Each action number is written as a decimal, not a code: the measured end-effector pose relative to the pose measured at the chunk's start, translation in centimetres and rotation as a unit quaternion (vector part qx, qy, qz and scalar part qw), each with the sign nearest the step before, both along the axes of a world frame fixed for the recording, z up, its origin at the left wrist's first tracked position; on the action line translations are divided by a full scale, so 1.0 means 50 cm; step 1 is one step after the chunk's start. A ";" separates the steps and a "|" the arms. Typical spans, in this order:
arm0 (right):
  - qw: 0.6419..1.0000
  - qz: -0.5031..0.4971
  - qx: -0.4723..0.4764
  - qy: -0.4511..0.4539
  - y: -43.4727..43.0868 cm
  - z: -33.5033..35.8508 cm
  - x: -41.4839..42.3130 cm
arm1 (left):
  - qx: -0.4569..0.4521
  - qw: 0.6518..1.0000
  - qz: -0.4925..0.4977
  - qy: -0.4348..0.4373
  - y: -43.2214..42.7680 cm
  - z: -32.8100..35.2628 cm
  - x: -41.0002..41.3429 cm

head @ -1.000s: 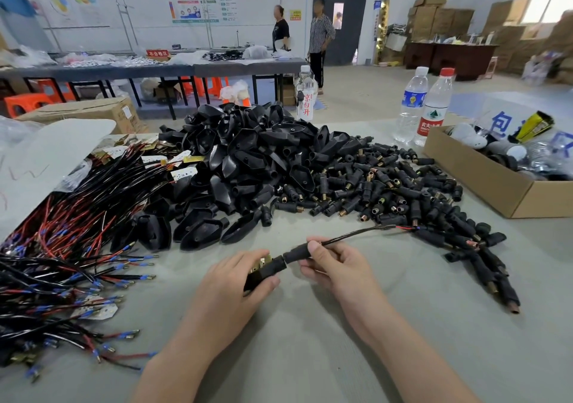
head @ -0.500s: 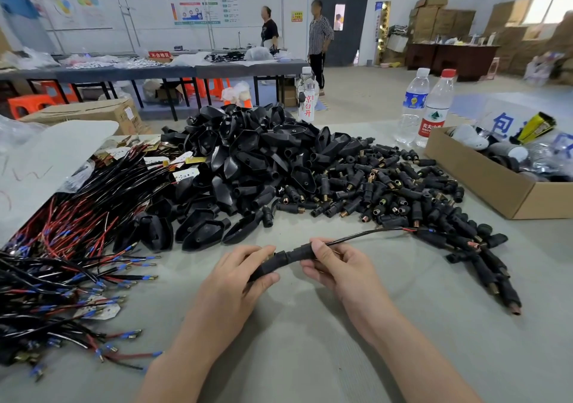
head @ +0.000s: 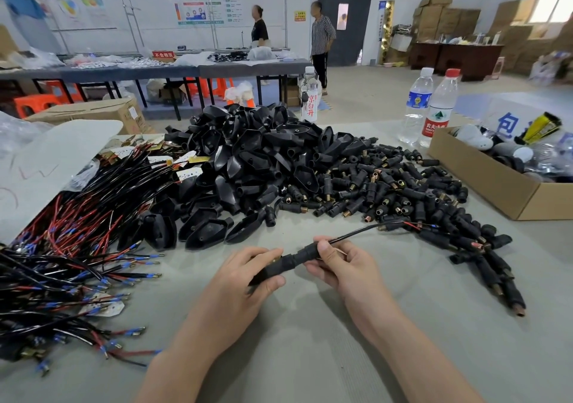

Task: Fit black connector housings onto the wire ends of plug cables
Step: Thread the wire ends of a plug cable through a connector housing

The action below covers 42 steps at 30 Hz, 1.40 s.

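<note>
Near the middle of the grey surface (head: 310,356), both hands meet on one black connector housing (head: 290,261). The left hand (head: 238,281) curls its fingers and thumb round the housing's near-left end. The right hand (head: 344,266) pinches the far-right end, just where the thin black cable (head: 356,233) enters. The cable runs off to the far right, ending among the small barrel connectors (head: 387,191).

Beyond the hands lies a heap of black shells (head: 263,160); to the left, a spread of red and black wires (head: 62,247). On the right stands a cardboard box (head: 483,182), with two water bottles (head: 415,105) just beyond it.
</note>
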State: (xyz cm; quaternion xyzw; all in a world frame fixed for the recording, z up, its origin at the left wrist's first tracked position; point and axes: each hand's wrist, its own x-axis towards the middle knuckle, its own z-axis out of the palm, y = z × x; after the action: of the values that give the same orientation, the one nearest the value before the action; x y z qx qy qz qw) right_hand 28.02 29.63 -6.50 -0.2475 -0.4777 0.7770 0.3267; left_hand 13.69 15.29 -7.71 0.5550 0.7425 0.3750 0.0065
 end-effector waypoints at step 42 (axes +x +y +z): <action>0.998 0.061 -0.003 -0.009 -0.008 -0.003 -0.007 | 0.058 0.994 0.063 0.065 0.015 -0.005 0.011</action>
State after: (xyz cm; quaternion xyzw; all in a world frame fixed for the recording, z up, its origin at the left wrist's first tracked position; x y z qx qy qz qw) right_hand 27.65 29.24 -6.66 -0.2259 -0.4922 0.7948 0.2738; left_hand 14.27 16.05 -7.94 0.5302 0.7517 0.3798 -0.0976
